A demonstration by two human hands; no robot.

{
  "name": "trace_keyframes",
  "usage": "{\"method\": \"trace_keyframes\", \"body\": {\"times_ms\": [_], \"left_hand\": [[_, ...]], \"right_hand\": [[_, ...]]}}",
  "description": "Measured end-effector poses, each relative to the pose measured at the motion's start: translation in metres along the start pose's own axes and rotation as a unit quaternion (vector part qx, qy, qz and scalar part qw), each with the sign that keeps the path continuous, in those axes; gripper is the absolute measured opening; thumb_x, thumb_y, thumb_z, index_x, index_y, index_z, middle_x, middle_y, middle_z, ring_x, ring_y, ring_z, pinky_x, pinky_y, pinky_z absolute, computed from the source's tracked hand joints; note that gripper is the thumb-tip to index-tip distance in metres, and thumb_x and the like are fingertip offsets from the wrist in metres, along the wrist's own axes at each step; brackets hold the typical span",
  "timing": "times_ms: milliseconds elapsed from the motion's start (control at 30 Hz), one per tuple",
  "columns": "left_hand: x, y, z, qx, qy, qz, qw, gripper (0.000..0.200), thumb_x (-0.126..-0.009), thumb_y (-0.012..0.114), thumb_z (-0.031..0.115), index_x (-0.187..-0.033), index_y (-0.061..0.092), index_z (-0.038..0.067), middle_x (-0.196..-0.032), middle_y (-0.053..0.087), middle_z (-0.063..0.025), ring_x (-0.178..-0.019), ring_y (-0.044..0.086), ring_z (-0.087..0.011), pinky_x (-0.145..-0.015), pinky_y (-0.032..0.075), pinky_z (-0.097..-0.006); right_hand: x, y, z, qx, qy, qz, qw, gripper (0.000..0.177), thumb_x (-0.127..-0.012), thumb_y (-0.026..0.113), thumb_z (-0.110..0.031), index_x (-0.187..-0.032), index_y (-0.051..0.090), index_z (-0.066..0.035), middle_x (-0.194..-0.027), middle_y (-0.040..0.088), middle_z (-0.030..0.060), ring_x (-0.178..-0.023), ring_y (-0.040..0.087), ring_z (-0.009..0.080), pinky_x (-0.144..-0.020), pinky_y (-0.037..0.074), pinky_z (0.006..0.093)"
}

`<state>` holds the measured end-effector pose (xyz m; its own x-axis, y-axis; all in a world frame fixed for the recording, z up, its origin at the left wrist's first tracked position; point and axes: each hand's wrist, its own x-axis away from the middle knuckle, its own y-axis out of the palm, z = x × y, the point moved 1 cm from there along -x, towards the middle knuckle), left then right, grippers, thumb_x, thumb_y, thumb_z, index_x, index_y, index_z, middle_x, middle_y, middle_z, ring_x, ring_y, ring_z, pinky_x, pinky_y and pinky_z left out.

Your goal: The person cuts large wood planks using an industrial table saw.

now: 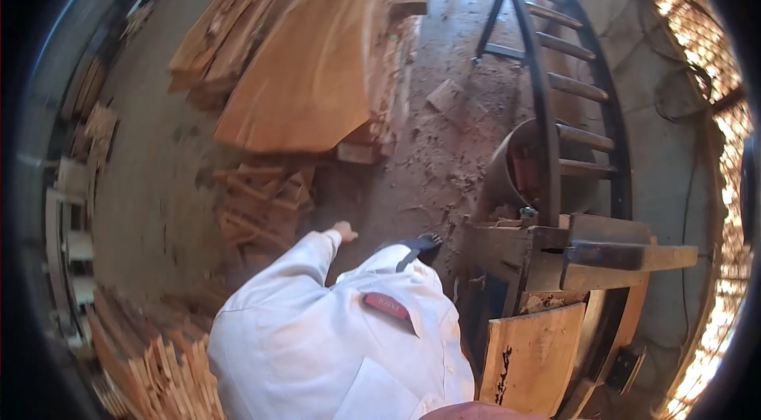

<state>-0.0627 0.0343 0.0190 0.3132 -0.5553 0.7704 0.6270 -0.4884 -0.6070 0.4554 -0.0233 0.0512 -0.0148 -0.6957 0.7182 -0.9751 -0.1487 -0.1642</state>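
My left hand (345,231) hangs in front of my white shirt (333,341), at the end of a long sleeve. Its fingers look loosely apart, with nothing visible in them. Below and left of it in the picture lies a pile of short wood offcuts (265,202), not touched by the hand. A red object with lettering (386,306) sticks out of my shirt pocket. My foot in a dark sandal (430,241) is on the dusty floor. No right hand can be made out.
A stack of large wooden slabs (297,63) lies ahead. At right stand a dark ladder (567,87), a round bin (507,158) and a wooden bench (602,253) with a board (535,360) against it. Several thin boards (158,364) stand at lower left. Debris litters the floor.
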Motion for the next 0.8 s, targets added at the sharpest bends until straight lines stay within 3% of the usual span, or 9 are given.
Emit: {"method": "trace_keyframes", "body": {"times_ms": [67,233,333,467,567,633,733,767,800], "left_hand": [[0.029,-0.010,-0.008,0.093,-0.038,0.031,0.994,0.044,-0.085,0.069,0.044,-0.096,0.079,0.002,-0.108,0.074,-0.0215,-0.107,0.070,-0.0379,-0.096,0.054,-0.0463],[0.085,0.000,-0.012,0.158,0.003,0.112,0.981,0.043,-0.085,0.069,0.042,-0.103,0.077,0.004,-0.111,0.073,-0.0225,-0.109,0.069,-0.0365,-0.097,0.053,-0.0447],[0.123,0.025,-0.023,0.154,0.040,0.127,0.979,0.042,-0.086,0.070,0.042,-0.104,0.076,0.005,-0.112,0.073,-0.0215,-0.110,0.068,-0.0369,-0.097,0.053,-0.0449],[0.137,0.056,-0.075,0.104,0.024,0.076,0.991,0.050,-0.082,0.070,0.050,-0.100,0.078,0.004,-0.108,0.074,-0.0219,-0.105,0.070,-0.0380,-0.095,0.054,-0.0470],[0.141,0.066,-0.122,0.086,-0.042,0.038,0.995,0.052,-0.083,0.068,0.052,-0.097,0.079,0.003,-0.105,0.074,-0.0215,-0.103,0.071,-0.0372,-0.095,0.054,-0.0468],[0.142,0.068,-0.143,0.103,-0.098,0.017,0.990,0.051,-0.084,0.066,0.052,-0.093,0.079,0.003,-0.099,0.076,-0.0195,-0.101,0.072,-0.0354,-0.095,0.055,-0.0450],[0.137,0.067,-0.161,0.171,-0.139,0.003,0.975,0.050,-0.085,0.064,0.051,-0.088,0.079,0.004,-0.090,0.077,-0.0158,-0.096,0.074,-0.0326,-0.094,0.055,-0.0426],[0.137,0.059,-0.160,0.171,-0.138,0.010,0.975,0.046,-0.084,0.066,0.049,-0.090,0.080,0.005,-0.089,0.077,-0.0154,-0.095,0.074,-0.0323,-0.094,0.056,-0.0418],[0.130,0.052,-0.165,0.202,-0.122,0.049,0.970,0.043,-0.087,0.066,0.046,-0.090,0.079,0.005,-0.085,0.077,-0.0136,-0.086,0.074,-0.0283,-0.086,0.057,-0.0397]], "right_hand": [[-0.017,-0.006,0.030,0.011,0.009,-0.014,1.000,0.033,-0.102,0.062,-0.030,-0.099,0.066,0.003,-0.089,0.067,0.0099,-0.076,0.065,0.0195,-0.066,0.055,0.0338],[-0.072,-0.023,0.062,0.008,-0.011,-0.041,0.999,0.034,-0.102,0.062,-0.032,-0.096,0.065,0.002,-0.086,0.065,0.0093,-0.072,0.064,0.0194,-0.061,0.055,0.0341],[-0.119,-0.025,0.042,-0.032,-0.030,-0.035,0.998,0.035,-0.102,0.062,-0.033,-0.095,0.065,0.001,-0.085,0.064,0.0089,-0.070,0.063,0.0193,-0.058,0.055,0.0343],[-0.127,-0.006,-0.047,-0.046,0.017,0.004,0.999,0.035,-0.101,0.063,-0.042,-0.106,0.065,-0.007,-0.090,0.066,0.0046,-0.078,0.066,0.0202,-0.062,0.051,0.0302],[-0.134,0.007,-0.059,-0.089,0.006,0.005,0.996,0.033,-0.101,0.062,-0.042,-0.111,0.065,-0.011,-0.091,0.067,0.0027,-0.077,0.068,0.0202,-0.062,0.050,0.0290],[-0.136,0.012,-0.043,-0.064,-0.055,-0.020,0.996,0.031,-0.101,0.062,-0.038,-0.103,0.063,-0.007,-0.090,0.066,0.0035,-0.075,0.066,0.0200,-0.062,0.053,0.0325],[-0.112,0.021,-0.021,0.063,-0.137,-0.076,0.986,0.037,-0.102,0.060,-0.033,-0.087,0.064,0.000,-0.082,0.065,0.0079,-0.071,0.063,0.0196,-0.064,0.057,0.0342],[-0.126,0.012,0.018,0.237,-0.202,-0.099,0.945,0.039,-0.102,0.060,-0.034,-0.084,0.062,0.000,-0.080,0.064,0.0082,-0.070,0.063,0.0201,-0.063,0.056,0.0349],[-0.142,0.003,0.060,0.419,-0.273,-0.118,0.858,0.041,-0.102,0.060,-0.035,-0.081,0.061,0.000,-0.078,0.064,0.0084,-0.068,0.063,0.0207,-0.062,0.056,0.0357]]}}
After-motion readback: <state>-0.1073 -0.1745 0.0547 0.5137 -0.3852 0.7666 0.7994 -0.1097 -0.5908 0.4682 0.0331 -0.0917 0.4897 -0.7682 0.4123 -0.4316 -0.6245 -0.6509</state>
